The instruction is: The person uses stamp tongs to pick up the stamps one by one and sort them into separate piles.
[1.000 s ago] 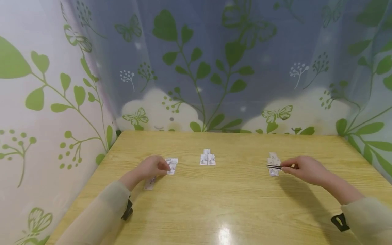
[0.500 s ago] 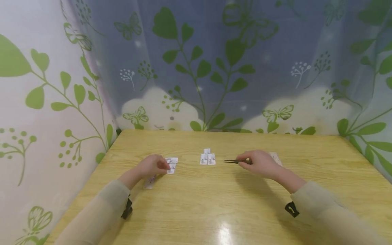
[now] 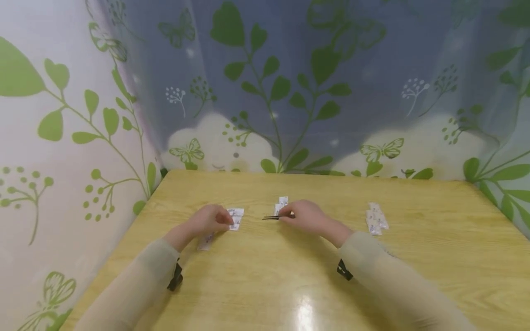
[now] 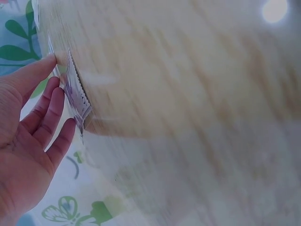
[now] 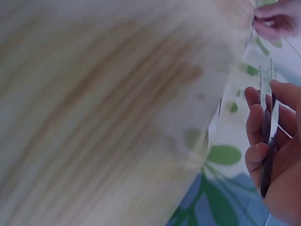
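Observation:
In the head view my right hand (image 3: 306,217) pinches dark metal tweezers (image 3: 271,217), their tips pointing left and a little apart, with nothing visible between them. The hand partly covers the middle group of small white printed packets (image 3: 283,200). My left hand (image 3: 206,220) rests at the left group, fingertips touching a white packet (image 3: 236,212). Another packet (image 3: 205,242) lies partly beneath that hand. The left wrist view shows relaxed fingers beside a packet with a serrated edge (image 4: 78,92). In the right wrist view the tweezers (image 5: 268,174) lie along the palm.
Toward the right of the wooden table (image 3: 256,280) lies a third group of packets (image 3: 376,220), overlapping one another. A leaf-patterned curtain (image 3: 285,105) hangs behind the table's far edge, and a similar one (image 3: 70,119) hangs on the left.
My right hand has moved left with the tweezers, from the right-hand packets to the middle group, uncovering the right-hand ones. The left hand stays at the left group.

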The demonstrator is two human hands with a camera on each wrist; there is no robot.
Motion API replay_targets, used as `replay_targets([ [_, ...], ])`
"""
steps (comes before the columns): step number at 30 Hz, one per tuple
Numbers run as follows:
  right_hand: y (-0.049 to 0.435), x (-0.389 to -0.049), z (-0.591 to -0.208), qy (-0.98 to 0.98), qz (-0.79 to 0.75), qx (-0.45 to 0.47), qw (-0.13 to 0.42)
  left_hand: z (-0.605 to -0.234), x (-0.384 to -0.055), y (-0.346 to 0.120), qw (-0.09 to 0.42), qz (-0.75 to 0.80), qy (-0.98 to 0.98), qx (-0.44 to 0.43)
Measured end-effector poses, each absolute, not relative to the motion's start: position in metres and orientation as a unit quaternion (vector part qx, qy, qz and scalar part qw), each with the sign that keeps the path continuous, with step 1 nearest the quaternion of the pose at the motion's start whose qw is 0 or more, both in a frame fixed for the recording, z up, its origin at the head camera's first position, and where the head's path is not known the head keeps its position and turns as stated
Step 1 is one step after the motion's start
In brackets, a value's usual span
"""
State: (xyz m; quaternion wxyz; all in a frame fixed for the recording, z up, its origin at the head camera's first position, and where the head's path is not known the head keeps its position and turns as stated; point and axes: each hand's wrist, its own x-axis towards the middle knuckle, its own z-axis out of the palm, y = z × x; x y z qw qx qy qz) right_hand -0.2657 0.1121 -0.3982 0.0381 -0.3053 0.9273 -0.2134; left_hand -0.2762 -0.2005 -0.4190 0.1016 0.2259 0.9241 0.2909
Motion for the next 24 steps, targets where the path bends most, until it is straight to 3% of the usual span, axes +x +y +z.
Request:
replay_targets([
  [10, 0.066, -0.271, -0.408, 0.925, -0.191, -0.324, 0.055, -0.423, -0.277, -0.202, 0.097, 0.296, 0.921, 0.236],
  [24, 0.047, -0.273, -0.403, 0.925, -0.192, -0.321, 0.072, -0.420, -0.277, -0.202, 0.090, 0.291, 0.930, 0.204],
])
